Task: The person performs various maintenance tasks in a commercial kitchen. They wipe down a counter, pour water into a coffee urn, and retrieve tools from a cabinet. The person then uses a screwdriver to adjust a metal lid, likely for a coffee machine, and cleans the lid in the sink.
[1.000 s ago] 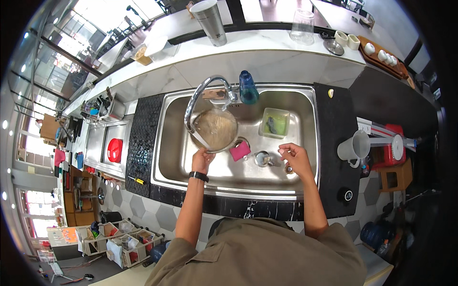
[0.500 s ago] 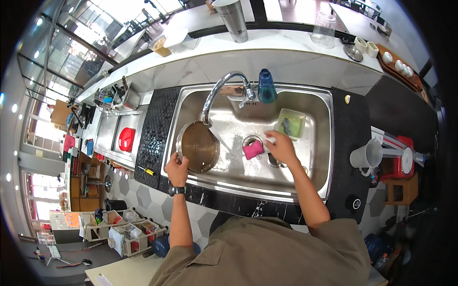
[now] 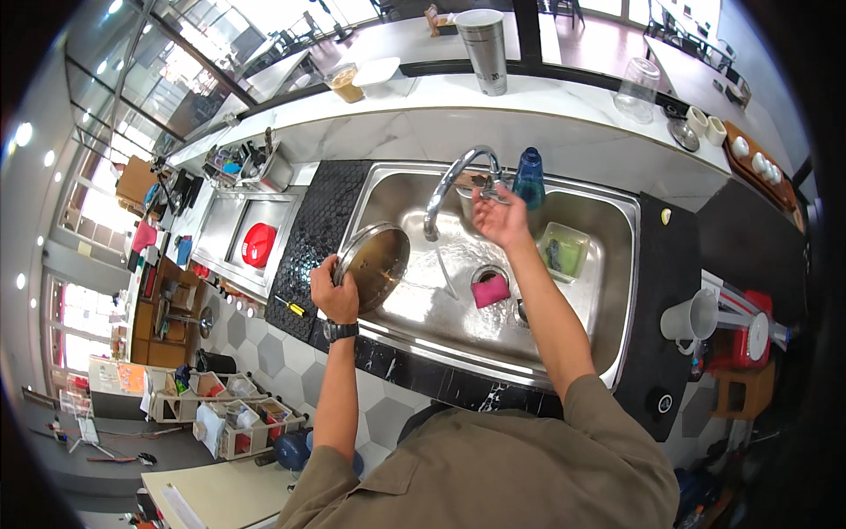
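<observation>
My left hand (image 3: 335,291) is closed round the near-left rim of a round steel pan (image 3: 377,269), tilted up over the left part of the sink (image 3: 568,370). My right hand (image 3: 500,219) is raised at the base of the curved chrome faucet (image 3: 460,166), its fingers loosely curled and apart at the lever, which they partly hide. Whether they touch it is unclear. A thin stream of water (image 3: 446,271) runs from the spout. A pink sponge (image 3: 491,291) lies by the drain. A green-tinted clear container (image 3: 564,252) sits at the sink's right.
A blue bottle (image 3: 529,179) stands behind the faucet. Left of the sink are a black textured mat (image 3: 319,229) and a yellow-handled screwdriver (image 3: 291,306). A white pitcher (image 3: 689,319) stands at the right. On the back ledge are a tall steel tumbler (image 3: 483,55) and a clear jar (image 3: 636,91).
My right hand has moved from above the sponge up to the faucet's lever. My left hand has tilted the pan more steeply. The whole view has shifted slightly.
</observation>
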Demonstrator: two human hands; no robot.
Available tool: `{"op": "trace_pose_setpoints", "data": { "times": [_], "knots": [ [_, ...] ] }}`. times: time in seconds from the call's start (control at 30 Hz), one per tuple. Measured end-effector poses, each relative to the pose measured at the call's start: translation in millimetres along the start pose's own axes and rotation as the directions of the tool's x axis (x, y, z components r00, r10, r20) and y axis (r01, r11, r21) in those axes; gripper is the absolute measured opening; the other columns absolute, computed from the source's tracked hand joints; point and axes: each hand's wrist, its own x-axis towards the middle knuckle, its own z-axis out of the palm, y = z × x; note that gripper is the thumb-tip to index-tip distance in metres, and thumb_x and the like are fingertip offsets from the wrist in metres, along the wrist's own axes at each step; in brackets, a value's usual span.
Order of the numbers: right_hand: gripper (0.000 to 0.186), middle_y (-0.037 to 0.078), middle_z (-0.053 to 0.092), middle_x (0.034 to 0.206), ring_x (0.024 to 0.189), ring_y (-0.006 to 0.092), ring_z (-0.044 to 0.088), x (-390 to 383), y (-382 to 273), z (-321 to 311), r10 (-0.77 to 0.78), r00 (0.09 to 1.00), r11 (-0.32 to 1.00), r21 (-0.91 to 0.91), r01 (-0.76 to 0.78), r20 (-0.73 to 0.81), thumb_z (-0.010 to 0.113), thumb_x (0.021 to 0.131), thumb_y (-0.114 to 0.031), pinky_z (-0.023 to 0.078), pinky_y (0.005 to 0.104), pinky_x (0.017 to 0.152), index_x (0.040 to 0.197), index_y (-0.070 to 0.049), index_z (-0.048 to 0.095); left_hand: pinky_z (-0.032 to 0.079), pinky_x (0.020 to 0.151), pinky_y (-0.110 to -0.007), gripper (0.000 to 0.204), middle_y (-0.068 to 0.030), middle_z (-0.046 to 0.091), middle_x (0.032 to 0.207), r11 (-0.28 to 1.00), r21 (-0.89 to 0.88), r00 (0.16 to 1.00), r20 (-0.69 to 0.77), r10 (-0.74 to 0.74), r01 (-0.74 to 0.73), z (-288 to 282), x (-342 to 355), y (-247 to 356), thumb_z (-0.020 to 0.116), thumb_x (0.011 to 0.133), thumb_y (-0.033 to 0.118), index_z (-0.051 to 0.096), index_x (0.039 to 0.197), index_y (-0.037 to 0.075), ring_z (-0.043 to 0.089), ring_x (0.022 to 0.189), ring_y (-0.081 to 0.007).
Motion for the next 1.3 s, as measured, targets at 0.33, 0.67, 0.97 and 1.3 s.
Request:
{"op": "trace_pose_setpoints", "data": {
  "times": [0.33,0.67,0.97,1.3],
  "knots": [
    [0.038,0.005,0.07,0.091,0.067,0.0117,0.057,-55.3,31.2,-45.3,-0.298,0.895,0.64,-0.765,-0.071,-0.332,0.06,0.09,-0.04,0.04,0.025,0.055,0.106,-0.007,0.066,0.046,0.069,-0.037,0.035,-0.0127,0.07,0.098,0.863,0.035,0.862,-0.038,0.506,-0.505,-72.2,29.5,6.0,0.069,0.071,-0.01,0.066,0.105,0.0,0.061,0.077,-0.0264],
    [0.059,0.009,0.071,0.096,0.073,0.0169,0.066,-167.4,144.7,-25.1,0.354,0.915,0.77,-0.495,-0.403,-0.193,0.042,0.098,-0.059,0.046,0.0254,0.059,0.109,-0.005,0.064,0.037,0.095,-0.045,0.023,0.0012,0.07,0.111,0.616,-0.115,0.594,0.178,0.784,-0.779,-105.2,-31.8,55.0,0.065,0.084,0.017,0.067,0.106,0.019,0.058,0.092,-0.0185],
    [0.022,0.012,0.071,0.096,0.093,0.0199,0.069,-163.6,140.5,-15.3,0.24,0.963,0.89,-0.368,-0.268,-0.119,0.062,0.093,-0.018,0.056,0.0345,0.089,0.105,0.0,0.066,0.033,0.108,-0.052,0.015,0.0039,0.069,0.119,0.728,-0.157,0.722,0.103,0.684,-0.667,-87.9,-59.0,54.1,0.066,0.084,0.019,0.069,0.099,0.022,0.052,0.115,-0.0196],
    [0.045,0.012,0.064,0.107,0.093,0.0214,0.068,-136.6,136.6,-8.5,-0.32,0.946,0.673,-0.715,0.19,-0.05,0.062,0.087,0.003,0.061,0.0381,0.079,0.128,0.0,0.045,0.044,0.105,-0.044,0.058,-0.0197,0.052,0.135,-0.379,-0.555,0.439,0.826,-0.354,0.74,0.5,-87.3,-2.7,0.057,0.085,0.002,0.037,0.139,-0.002,0.056,0.119,-0.0308]
  ]
}}
